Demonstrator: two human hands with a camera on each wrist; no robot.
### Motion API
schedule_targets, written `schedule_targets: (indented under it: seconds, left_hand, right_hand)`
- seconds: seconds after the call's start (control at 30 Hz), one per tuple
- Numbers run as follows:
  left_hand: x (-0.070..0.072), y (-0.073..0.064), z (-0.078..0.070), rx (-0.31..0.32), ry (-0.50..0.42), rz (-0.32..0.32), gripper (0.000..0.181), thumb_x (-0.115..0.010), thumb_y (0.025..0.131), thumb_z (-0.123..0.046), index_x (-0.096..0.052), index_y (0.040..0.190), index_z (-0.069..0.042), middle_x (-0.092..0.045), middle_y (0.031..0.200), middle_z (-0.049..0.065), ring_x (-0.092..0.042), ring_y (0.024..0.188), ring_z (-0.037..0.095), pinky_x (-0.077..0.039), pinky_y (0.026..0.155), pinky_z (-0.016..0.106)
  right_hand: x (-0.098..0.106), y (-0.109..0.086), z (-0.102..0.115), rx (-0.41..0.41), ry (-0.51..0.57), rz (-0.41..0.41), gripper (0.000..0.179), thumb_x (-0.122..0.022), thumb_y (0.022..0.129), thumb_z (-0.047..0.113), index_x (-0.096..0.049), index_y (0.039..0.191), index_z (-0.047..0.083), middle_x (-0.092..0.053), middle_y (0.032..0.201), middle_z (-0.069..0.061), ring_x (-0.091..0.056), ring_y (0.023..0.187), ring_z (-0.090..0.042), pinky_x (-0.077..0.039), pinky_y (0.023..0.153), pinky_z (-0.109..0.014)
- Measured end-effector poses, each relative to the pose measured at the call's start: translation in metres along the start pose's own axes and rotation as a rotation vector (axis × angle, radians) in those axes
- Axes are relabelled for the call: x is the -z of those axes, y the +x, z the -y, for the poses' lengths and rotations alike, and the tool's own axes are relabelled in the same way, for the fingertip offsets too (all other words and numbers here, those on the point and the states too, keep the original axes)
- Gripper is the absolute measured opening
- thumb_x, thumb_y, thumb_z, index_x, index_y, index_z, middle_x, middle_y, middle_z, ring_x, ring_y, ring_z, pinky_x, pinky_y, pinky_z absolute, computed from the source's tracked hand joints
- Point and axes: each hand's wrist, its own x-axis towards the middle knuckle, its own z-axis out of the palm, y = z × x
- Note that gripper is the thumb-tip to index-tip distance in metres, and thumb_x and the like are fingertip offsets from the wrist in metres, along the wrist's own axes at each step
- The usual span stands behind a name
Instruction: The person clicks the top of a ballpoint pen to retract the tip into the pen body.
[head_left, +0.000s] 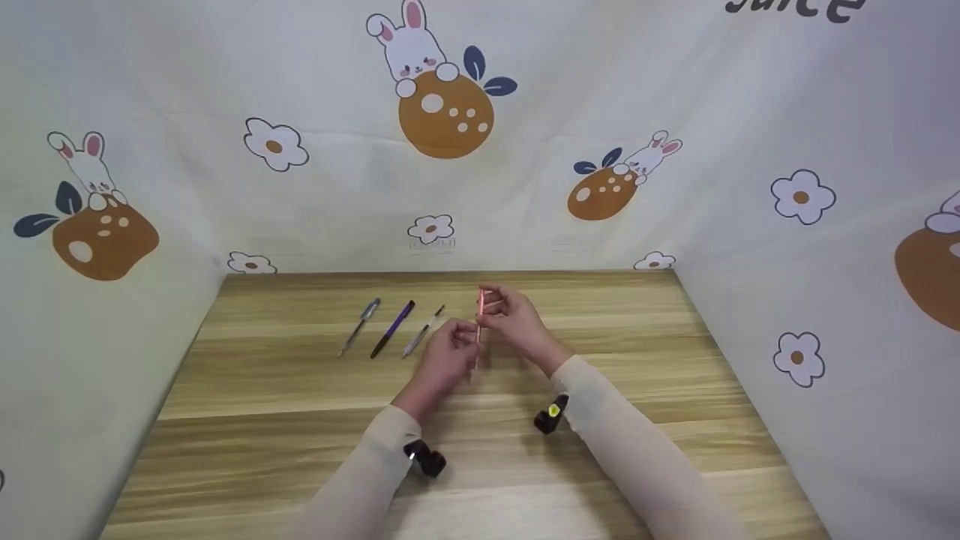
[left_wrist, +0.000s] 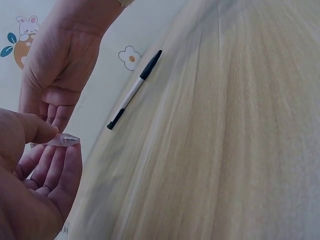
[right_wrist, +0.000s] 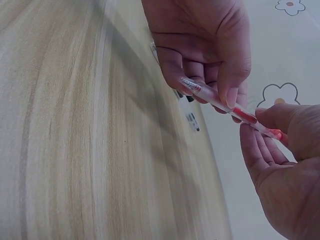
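A slim clear pen with red parts (head_left: 481, 306) is held between both hands, over the far middle of the table in the head view. The right hand (head_left: 516, 316) pinches its upper, far end between thumb and fingers. Lower down the barrel, the left hand (head_left: 452, 352) grips it with curled fingers. In the right wrist view the clear tip of the pen (right_wrist: 191, 86) sticks out past the left hand (right_wrist: 200, 45), and the right hand (right_wrist: 292, 155) pinches the reddish end. In the left wrist view, only the pen's clear tip (left_wrist: 70, 140) shows beyond the left thumb.
Left of the hands lie a blue-capped clear pen (head_left: 361, 325), a purple and black pen (head_left: 393, 328) and a white pen with dark parts (head_left: 423, 332). A black and white pen (left_wrist: 134, 92) lies on the wooden table (left_wrist: 225, 150). Printed cloth (head_left: 322, 202) surrounds the table.
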Motion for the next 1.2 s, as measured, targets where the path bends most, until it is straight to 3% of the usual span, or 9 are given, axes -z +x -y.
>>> schedule_targets:
  seconds: [0.3, 0.43, 0.6, 0.93, 1.2]
  left_hand:
    - [0.005, 0.005, 0.001, 0.004, 0.13, -0.022, 0.026, -0.072, 0.096, 0.002, -0.068, 0.121, -0.002, -0.071, 0.107, 0.01, -0.067, 0.091, 0.02, -0.056, 0.069, 0.028]
    - [0.007, 0.007, 0.002, -0.026, 0.219, -0.03, 0.023, -0.076, 0.097, 0.0, -0.07, 0.119, -0.004, -0.072, 0.104, 0.007, -0.068, 0.095, 0.02, -0.058, 0.078, 0.033]
    - [0.01, 0.009, 0.004, -0.071, 0.335, -0.05, 0.022, -0.079, 0.095, -0.003, -0.071, 0.115, -0.005, -0.073, 0.1, 0.005, -0.069, 0.094, 0.02, -0.059, 0.084, 0.039]
    - [0.013, 0.008, -0.001, -0.057, 0.472, -0.079, 0.019, -0.078, 0.096, -0.005, -0.073, 0.114, -0.009, -0.071, 0.1, 0.001, -0.069, 0.093, 0.019, -0.059, 0.086, 0.041]
    - [0.017, 0.011, -0.001, -0.037, 0.543, -0.11, 0.017, -0.082, 0.098, -0.013, -0.075, 0.113, -0.012, -0.072, 0.098, -0.001, -0.068, 0.089, 0.018, -0.059, 0.083, 0.041]
  right_hand:
    - [-0.003, 0.002, -0.004, 0.031, -0.054, -0.033, 0.059, -0.076, 0.096, -0.012, -0.057, 0.152, -0.005, -0.063, 0.131, -0.032, -0.069, 0.105, -0.024, -0.06, 0.088, -0.026]
    - [-0.004, 0.002, -0.006, 0.049, -0.09, -0.042, 0.06, -0.077, 0.095, -0.012, -0.057, 0.151, -0.006, -0.062, 0.131, -0.035, -0.07, 0.106, -0.028, -0.06, 0.088, -0.027]
    - [-0.005, 0.002, -0.009, 0.064, -0.117, -0.059, 0.059, -0.078, 0.095, -0.011, -0.058, 0.15, -0.005, -0.066, 0.128, -0.029, -0.071, 0.108, -0.034, -0.06, 0.09, -0.03]
    - [-0.005, 0.001, -0.017, 0.028, -0.154, -0.051, 0.061, -0.081, 0.098, 0.0, -0.056, 0.154, -0.003, -0.065, 0.132, -0.021, -0.072, 0.115, -0.036, -0.06, 0.1, -0.042]
    - [-0.005, 0.003, -0.023, -0.017, -0.166, -0.06, 0.062, -0.082, 0.099, 0.004, -0.055, 0.155, -0.002, -0.061, 0.138, -0.027, -0.071, 0.12, -0.039, -0.061, 0.098, -0.042]
